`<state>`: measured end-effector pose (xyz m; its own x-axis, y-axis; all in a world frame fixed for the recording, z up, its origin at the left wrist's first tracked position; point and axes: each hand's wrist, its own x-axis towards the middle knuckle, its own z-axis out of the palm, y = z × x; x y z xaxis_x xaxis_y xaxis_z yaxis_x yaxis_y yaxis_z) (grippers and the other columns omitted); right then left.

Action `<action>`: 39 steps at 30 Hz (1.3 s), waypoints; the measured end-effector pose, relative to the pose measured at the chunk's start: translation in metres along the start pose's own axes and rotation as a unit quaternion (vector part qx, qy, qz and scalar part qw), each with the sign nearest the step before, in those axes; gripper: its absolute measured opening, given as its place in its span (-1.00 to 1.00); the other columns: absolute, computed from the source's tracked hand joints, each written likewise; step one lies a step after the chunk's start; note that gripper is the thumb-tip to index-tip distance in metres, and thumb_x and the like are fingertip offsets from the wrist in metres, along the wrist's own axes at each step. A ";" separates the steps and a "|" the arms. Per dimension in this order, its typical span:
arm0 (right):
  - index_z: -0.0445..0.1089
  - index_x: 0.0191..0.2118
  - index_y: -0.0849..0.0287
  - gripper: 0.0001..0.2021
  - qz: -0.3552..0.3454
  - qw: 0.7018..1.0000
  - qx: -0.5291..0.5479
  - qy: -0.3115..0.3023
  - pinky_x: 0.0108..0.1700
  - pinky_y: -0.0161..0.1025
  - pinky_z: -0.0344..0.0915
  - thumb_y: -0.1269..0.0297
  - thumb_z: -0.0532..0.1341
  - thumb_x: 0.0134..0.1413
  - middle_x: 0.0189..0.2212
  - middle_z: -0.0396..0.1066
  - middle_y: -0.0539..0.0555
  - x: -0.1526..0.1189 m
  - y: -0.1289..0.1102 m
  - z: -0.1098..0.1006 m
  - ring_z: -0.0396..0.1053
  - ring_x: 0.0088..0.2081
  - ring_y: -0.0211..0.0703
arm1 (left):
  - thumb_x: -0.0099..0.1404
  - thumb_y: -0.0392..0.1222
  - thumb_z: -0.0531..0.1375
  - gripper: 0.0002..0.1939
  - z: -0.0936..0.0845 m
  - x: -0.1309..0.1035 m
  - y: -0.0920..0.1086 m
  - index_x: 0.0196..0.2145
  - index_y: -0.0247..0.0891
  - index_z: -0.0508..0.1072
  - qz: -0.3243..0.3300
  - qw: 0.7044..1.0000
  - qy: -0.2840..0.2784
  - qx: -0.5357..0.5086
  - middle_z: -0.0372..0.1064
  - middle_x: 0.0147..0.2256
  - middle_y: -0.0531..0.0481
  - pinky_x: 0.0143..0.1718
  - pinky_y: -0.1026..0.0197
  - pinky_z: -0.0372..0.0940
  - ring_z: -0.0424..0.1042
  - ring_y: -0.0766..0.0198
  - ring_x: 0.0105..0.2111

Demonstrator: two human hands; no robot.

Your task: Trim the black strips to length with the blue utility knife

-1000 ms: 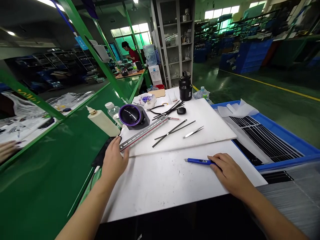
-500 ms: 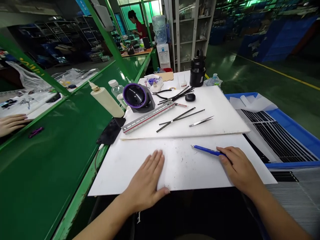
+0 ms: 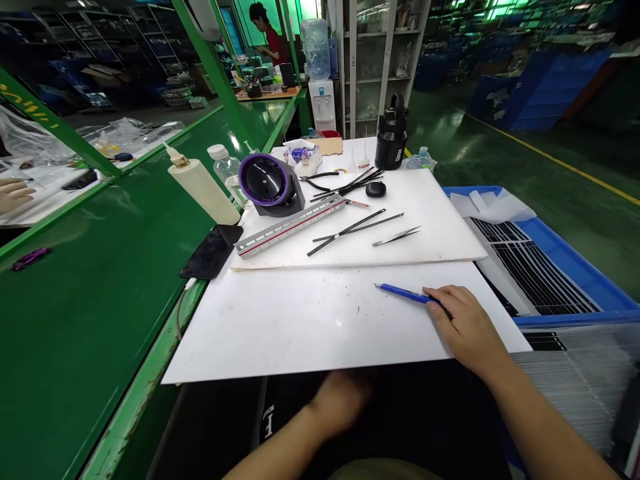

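Observation:
My right hand [image 3: 463, 327] rests at the right of the white board [image 3: 280, 320], its fingers closed round a blue pen-like tool [image 3: 404, 292] with a thin metal tip pointing left. My left hand [image 3: 345, 400] is below the board's front edge, over my dark clothing. It is smeared by motion and its fingers cannot be made out. Small dark specks lie on the board. Beyond, on a white foam sheet [image 3: 440, 233], lie tweezers [image 3: 397, 237], crossed black strips [image 3: 345, 232], a scale ruler [image 3: 290, 227] and a small black case [image 3: 376, 189].
A squeeze bottle [image 3: 203, 190], a black phone [image 3: 213, 253] and a purple-rimmed round device [image 3: 267, 183] stand at the left. Pliers [image 3: 320, 181] and a black flask [image 3: 391, 137] are at the back. A blue tray [image 3: 575, 250] of black strips is on the right.
My left hand has left the board and moved right and down below its edge. My right hand still holds the blue tool on the board. The view has shifted slightly.

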<state>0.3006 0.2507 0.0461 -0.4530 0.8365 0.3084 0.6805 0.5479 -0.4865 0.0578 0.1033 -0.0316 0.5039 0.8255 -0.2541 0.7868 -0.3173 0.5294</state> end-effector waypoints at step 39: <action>0.49 0.00 0.15 -0.72 -0.032 0.998 -0.045 0.016 -0.01 0.05 0.32 0.23 0.17 0.23 -0.21 0.45 0.14 0.000 0.001 -0.001 0.35 -0.11 0.08 | 0.43 0.13 0.02 -0.42 0.029 -0.038 -0.035 0.27 -0.23 0.28 -0.246 0.969 0.014 0.005 0.24 0.26 -0.28 0.30 -0.37 -0.10 0.14 -0.15 0.29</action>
<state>0.3019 0.2518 0.0461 -0.4793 0.7991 0.3629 0.7006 0.5974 -0.3902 0.0215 0.0699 -0.0647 0.0570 0.8905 -0.4514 0.9326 0.1138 0.3424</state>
